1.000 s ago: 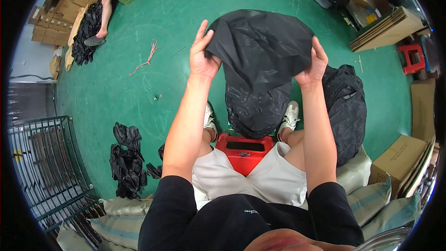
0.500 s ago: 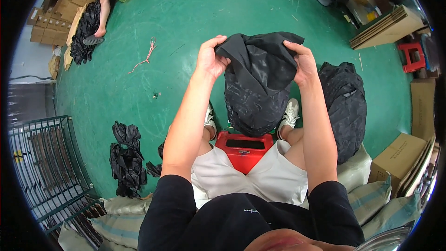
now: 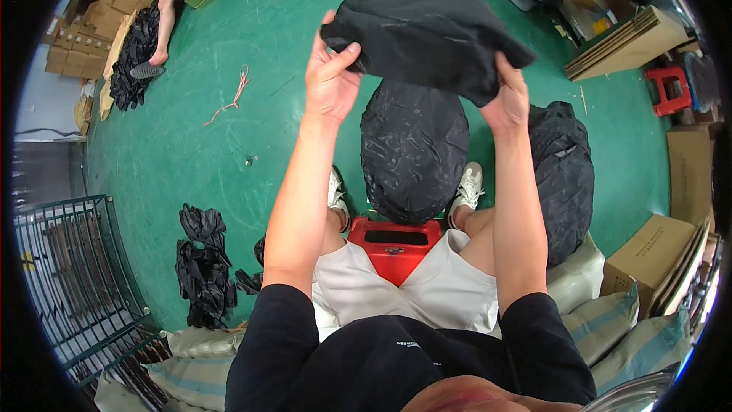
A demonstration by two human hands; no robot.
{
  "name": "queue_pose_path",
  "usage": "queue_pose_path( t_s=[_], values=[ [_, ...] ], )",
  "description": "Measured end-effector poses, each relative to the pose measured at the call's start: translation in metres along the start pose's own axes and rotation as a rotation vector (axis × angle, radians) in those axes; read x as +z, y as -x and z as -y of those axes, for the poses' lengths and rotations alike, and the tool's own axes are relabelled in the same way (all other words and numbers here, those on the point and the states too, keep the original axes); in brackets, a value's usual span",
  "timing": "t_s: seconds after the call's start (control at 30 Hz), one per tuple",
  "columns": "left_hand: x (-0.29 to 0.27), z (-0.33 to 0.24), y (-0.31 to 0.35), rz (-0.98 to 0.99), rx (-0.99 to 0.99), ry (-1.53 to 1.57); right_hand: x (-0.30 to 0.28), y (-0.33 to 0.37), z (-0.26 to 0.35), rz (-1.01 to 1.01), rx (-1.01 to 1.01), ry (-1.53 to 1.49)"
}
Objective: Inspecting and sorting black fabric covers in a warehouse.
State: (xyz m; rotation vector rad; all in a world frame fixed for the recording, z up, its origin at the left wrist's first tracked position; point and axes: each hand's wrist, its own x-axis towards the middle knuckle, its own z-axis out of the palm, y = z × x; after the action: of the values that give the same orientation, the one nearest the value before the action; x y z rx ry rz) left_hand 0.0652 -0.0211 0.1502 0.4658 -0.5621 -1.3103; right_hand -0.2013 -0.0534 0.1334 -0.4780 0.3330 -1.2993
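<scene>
A piece of thin black fabric (image 3: pixel 427 27) is stretched between my hands, raised above the floor and slightly blurred. My left hand (image 3: pixel 334 80) grips its near left edge between thumb and fingers. At the lower right corner, my right hand (image 3: pixel 509 99) pinches it, the fingers partly hidden behind the cloth. Below the fabric, between my feet, stands a rounded bulky black bundle (image 3: pixel 415 152) with a creased, shiny surface; the cloth hides its far end. I sit over a red plastic stool (image 3: pixel 396 248).
Another large black bundle (image 3: pixel 564 183) stands by my right leg. Crumpled black pieces (image 3: pixel 206 267) lie left, near a green metal rack (image 3: pixel 76 259). Cardboard boxes (image 3: pixel 648 255) and woven sacks (image 3: pixel 602 328) lie at right. Another person's leg (image 3: pixel 165 27) shows far left, beside black cloth.
The black fabric has gone from folded and drooping over the bundle to lifted, farther away and spread wider. My hands have moved slightly apart, and more of the bundle's top shows.
</scene>
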Motion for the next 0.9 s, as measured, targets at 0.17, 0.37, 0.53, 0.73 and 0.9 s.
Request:
queue_pose_path(
  t_s=[0.17, 0.37, 0.53, 0.73, 0.9],
  values=[
    [-0.109, 0.087, -0.005, -0.574, -0.324, -0.315, -0.071, -0.015, -0.069, -0.636, 0.114, 0.338],
    [-0.119, 0.133, 0.031, -0.631, -0.726, -0.578, -0.145, 0.013, -0.112, -0.94, 0.309, 0.572],
    [-0.125, 0.121, 0.035, -0.697, -0.654, -0.592, -0.15, 0.024, -0.119, -0.944, 0.44, 0.668],
    [-0.135, 0.105, 0.055, -0.561, -0.79, -1.07, -0.141, 0.037, -0.087, -0.706, 0.783, 1.361],
    [-0.157, 0.099, 0.081, -0.16, -1.124, -1.535, -0.131, 0.055, -0.076, -0.243, 1.304, 1.754]
  ],
)
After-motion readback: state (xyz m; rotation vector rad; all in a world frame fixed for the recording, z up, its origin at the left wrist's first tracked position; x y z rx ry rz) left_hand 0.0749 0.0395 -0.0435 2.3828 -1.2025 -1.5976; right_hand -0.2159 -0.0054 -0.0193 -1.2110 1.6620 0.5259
